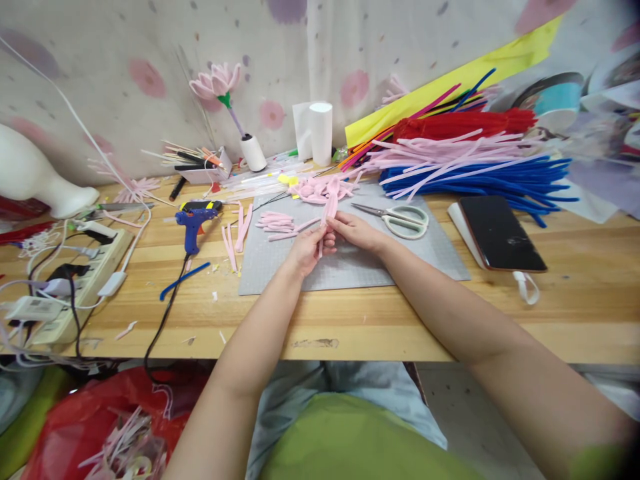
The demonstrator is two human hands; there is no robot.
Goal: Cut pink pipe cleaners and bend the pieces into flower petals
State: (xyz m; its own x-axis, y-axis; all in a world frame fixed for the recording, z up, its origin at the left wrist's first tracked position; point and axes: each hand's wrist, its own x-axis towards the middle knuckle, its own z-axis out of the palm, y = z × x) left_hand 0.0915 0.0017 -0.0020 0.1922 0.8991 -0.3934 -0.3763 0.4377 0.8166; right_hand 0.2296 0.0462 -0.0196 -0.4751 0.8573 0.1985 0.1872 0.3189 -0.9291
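Both my hands meet over the grey cutting mat [425, 267], fingers closed on one pink pipe-cleaner petal [331, 201]. My left hand [310, 250] pinches its lower stem end. Just above, my right hand [354, 230] grips the petal's base; the fingertips partly hide it. Behind the petal lies a heap of looped pink petals [313, 189]. Short pink pipe-cleaner pieces [276, 221] rest on the mat to the left. Scissors [400, 219] with pale handles lie partly spread to the right of my right hand.
A blue glue gun [192, 227] stands left, its cord running off the front edge. Farther left is a cabled power strip [95, 280]. Bundles of blue pipe cleaners [480, 179] and a phone [501, 233] sit right. A pipe-cleaner flower [217, 83] stands behind.
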